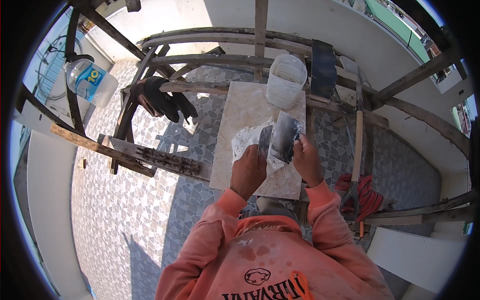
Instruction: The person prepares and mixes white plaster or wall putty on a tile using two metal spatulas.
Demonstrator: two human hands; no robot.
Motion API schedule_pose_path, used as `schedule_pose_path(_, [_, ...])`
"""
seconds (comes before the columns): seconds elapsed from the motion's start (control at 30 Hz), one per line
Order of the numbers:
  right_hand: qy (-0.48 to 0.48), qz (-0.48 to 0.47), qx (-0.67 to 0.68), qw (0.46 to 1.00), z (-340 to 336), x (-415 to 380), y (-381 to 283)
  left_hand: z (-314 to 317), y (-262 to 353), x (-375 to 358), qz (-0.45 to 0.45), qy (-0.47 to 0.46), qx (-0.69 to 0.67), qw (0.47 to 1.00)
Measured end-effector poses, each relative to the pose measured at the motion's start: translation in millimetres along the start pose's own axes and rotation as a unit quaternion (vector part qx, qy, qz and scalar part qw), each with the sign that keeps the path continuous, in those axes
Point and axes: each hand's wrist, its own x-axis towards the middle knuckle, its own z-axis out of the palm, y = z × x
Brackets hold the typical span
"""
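Observation:
My left hand (248,171) is closed round a narrow putty knife (265,140), its dark blade upright over the white putty. A wider putty knife (285,137) is in my right hand (307,159), its broad blade smeared with white and tilted beside the narrow one. The two blades stand close together, edges side by side. Beneath them a heap of white putty (243,141) spreads on a pale square tile (245,102). At the tile's far right corner stands a cut-open translucent plastic container (286,82), coated with white residue.
Weathered wooden beams (200,61) frame the work spot. Dark gloves (162,99) hang over a beam at left, near a plastic water jug (90,80). A long-handled tool (358,130) leans at right above a red striped cloth (365,196). A dark panel (323,69) rests behind.

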Motion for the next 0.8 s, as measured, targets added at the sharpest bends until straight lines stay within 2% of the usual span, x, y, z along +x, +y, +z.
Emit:
schedule_pose_path(0.07, [0.030, -0.018, -0.026, 0.999, 12, 3, 4, 6, 5, -5, 0.008, -0.015, -0.017, 1.000])
schedule_pose_path(0.17, [0.044, -0.022, 0.028, 0.998, 18, -3, -34, 15, 10, -5, 0.002, -0.019, -0.017, 1.000])
schedule_pose_path(0.2, [0.024, -0.003, 0.043, 0.999, 18, -1, -29, 16, 5, -2, -0.008, -0.022, -0.003, 1.000])
schedule_pose_path(0.3, [-0.003, -0.032, 0.049, 0.998, 12, -3, -15, 13, -11, 8, -0.014, -0.014, 0.022, 1.000])
schedule_pose_path(0.4, [-0.035, 0.023, 0.051, 0.998, -21, -10, -40, 0, -20, 10, 0.007, -0.003, 0.054, 0.999])
schedule_pose_path(0.53, [0.029, -0.058, -0.026, 0.998, -57, -4, -26, -24, -31, 5, 0.049, -0.002, 0.050, 0.998])
schedule_pose_path(0.63, [-0.029, -0.108, -0.038, 0.993, -84, -2, -25, -38, -39, 5, 0.089, -0.003, 0.035, 0.995])
schedule_pose_path(0.8, [-0.103, -0.271, -0.099, 0.952, -108, -3, -66, -57, -48, 7, 0.194, -0.019, 0.062, 0.979])
